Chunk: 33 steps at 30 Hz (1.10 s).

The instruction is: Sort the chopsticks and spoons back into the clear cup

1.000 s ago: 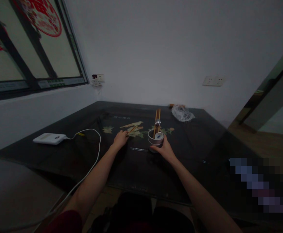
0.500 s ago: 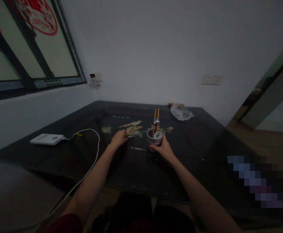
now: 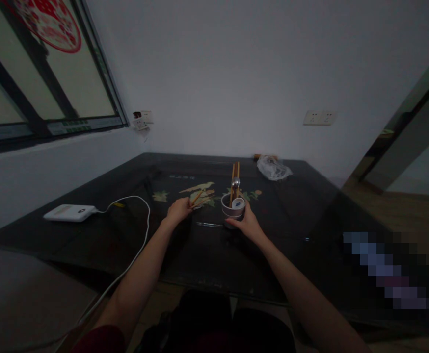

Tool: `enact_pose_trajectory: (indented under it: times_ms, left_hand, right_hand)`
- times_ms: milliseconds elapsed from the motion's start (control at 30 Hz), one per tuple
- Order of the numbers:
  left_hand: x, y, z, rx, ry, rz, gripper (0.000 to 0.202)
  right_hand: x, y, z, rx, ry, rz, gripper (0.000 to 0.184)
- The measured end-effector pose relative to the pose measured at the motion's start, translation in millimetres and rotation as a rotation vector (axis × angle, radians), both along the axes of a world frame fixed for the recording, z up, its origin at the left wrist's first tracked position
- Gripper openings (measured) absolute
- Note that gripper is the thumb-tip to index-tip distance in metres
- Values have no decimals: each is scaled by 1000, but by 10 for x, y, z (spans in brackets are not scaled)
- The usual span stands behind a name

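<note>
Basically, R hand (image 3: 250,223) curves thumb & fingers around pale round cup (image 3: 231,213) on dark glossy table (image 3: 214,260); cup holds upright yellow-brown wooden chopsticks (image 3: 238,170), shiny silver-metal spoon (image 3: 235,183), white blue-marked piece (image 3: 238,203); L hand (image 3: 178,211), fingertips pinching thin yellowish sticks (image 3: 197,197), over table left of cup.

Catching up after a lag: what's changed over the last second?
Very little: the whole view has slid slightly, as the camera moved. The chopsticks in the left hand may have tilted a little; too dim to be sure. Nothing was newly grasped or released. The right hand stays around the cup; the power bank and plastic bag are unmoved.
</note>
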<state>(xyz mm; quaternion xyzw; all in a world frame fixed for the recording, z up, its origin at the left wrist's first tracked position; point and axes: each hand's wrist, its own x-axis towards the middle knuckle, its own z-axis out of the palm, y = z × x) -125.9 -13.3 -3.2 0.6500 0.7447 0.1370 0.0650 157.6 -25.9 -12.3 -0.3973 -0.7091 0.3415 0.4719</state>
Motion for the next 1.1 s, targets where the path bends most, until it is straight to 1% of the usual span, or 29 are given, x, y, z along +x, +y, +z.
enact_pose_trajectory:
  times_ms: [67, 233, 400, 500, 667, 800, 900, 1000, 1100]
  left_hand:
    - [6, -13, 14, -19, -12, 15, 15]
    - [8, -37, 46, -1, -26, 16, 15]
    - [-12, -15, 53, 37, -141, -40, 19]
    - [15, -10, 63, 40, -163, -65, 20]
    - [123, -58, 104, 69, -115, -74, 24]
    - [206, -114, 156, 40, -92, -68, 21]
    - [266, -149, 191, -22, -11, -25, 19]
    - [306, -170, 208, -41, 60, 18, 22]
    - [280, -161, 202, -31, 53, 29, 27]
  right_hand:
    - [0, -6, 6, -5, -1, 0, 89]
    - [2, -9, 15, 1, 10, 17, 88]
    - [7, -4, 9, 2, 8, 21, 87]
    - [8, -2, 3, -2, -3, 9, 87]
    - [8, 3, -3, 7, 0, 16, 87]
    - [7, -2, 5, 12, 2, 28, 88]
    - [4, -6, 9, 1, -9, 14, 88]
    - [3, -4, 5, -6, -14, 7, 88]
    - [3, 1, 0, -1, -16, 3, 89]
